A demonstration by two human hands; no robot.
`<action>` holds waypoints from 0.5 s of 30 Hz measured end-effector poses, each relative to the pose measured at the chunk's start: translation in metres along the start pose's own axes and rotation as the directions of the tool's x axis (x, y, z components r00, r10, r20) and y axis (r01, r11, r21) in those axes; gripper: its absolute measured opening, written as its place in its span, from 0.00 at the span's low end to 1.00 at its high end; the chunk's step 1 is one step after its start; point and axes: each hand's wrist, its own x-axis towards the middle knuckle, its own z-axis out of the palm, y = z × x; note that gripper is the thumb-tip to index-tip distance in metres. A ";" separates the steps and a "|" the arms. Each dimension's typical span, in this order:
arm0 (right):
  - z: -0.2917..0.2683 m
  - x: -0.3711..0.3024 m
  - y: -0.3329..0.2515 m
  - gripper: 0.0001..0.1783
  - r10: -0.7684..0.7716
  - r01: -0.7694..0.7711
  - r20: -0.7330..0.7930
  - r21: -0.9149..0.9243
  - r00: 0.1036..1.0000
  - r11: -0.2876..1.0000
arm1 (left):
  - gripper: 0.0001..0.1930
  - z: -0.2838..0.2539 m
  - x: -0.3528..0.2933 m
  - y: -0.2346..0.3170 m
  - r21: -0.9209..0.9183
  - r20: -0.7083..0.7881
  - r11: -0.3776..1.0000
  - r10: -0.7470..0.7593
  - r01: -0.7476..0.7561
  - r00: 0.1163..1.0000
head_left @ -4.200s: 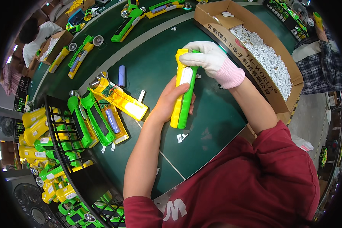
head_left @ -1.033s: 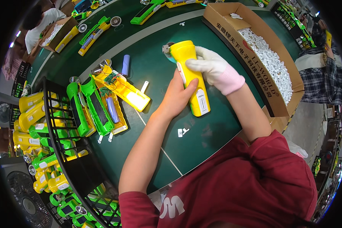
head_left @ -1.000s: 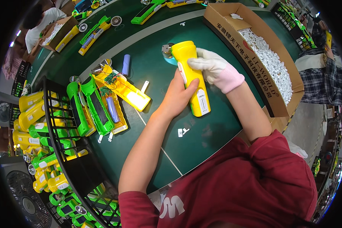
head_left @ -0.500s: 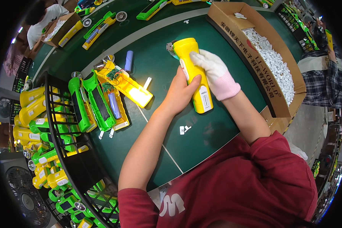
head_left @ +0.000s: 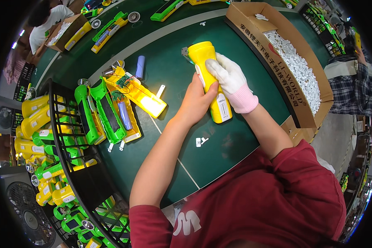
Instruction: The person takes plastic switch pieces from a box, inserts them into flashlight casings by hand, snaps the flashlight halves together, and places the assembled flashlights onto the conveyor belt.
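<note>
Both my hands are closed around a yellow flashlight [head_left: 214,89], its wide head pointing away from me above the green table [head_left: 239,136]. My bare left hand [head_left: 200,95] grips its left side, with the thumb across the body. On its right side, my right hand [head_left: 231,80], in a white glove with a pink cuff, wraps the upper body. A small metallic piece [head_left: 184,51] shows beside the head; whether it is joined to the flashlight I cannot tell. Small white plastic pieces [head_left: 201,141] lie below the flashlight.
To the left lie opened yellow [head_left: 146,99] and green [head_left: 107,109] flashlight housings and a purple cell [head_left: 140,67]. A black crate [head_left: 64,124] of flashlights stands farther left. At right is a cardboard box [head_left: 273,68] of white parts. A person [head_left: 53,25] sits at far left.
My right gloved hand has shifted slightly down and left along the flashlight. The flashlight and my left hand stay nearly in place.
</note>
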 end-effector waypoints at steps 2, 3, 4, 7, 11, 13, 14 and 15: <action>-0.001 0.002 -0.001 0.18 0.041 -0.041 0.006 0.081 0.999 0.996 | 0.21 0.002 0.002 0.004 0.004 -0.003 1.000 -0.022 0.022 1.000; -0.002 0.002 -0.002 0.17 0.042 -0.046 0.027 0.164 0.999 0.985 | 0.21 0.002 0.003 0.004 0.004 -0.003 1.000 -0.018 0.018 1.000; -0.002 0.001 -0.003 0.17 0.041 -0.052 0.049 0.247 0.998 0.967 | 0.21 0.001 0.003 0.002 -0.018 0.008 1.000 -0.019 0.019 1.000; -0.003 0.001 -0.003 0.17 -0.019 -0.001 0.082 0.238 0.996 0.971 | 0.21 -0.002 0.004 -0.004 -0.039 0.021 0.999 0.002 -0.001 1.000; -0.004 -0.002 -0.002 0.18 -0.050 0.016 0.111 0.288 0.993 0.957 | 0.23 -0.001 0.004 -0.006 -0.097 0.035 0.995 0.031 -0.027 0.999; -0.004 -0.003 -0.004 0.20 -0.046 0.020 0.088 0.276 0.995 0.961 | 0.24 0.001 0.003 -0.007 -0.107 0.062 0.994 0.030 -0.023 0.998; -0.006 -0.004 -0.007 0.20 -0.042 0.020 0.097 0.217 0.994 0.976 | 0.24 0.001 0.003 -0.007 -0.163 0.051 0.987 -0.006 0.014 0.999; -0.012 -0.001 -0.008 0.20 -0.032 0.013 0.139 0.139 0.990 0.990 | 0.25 0.001 0.002 -0.006 -0.218 0.044 0.975 -0.043 0.052 0.998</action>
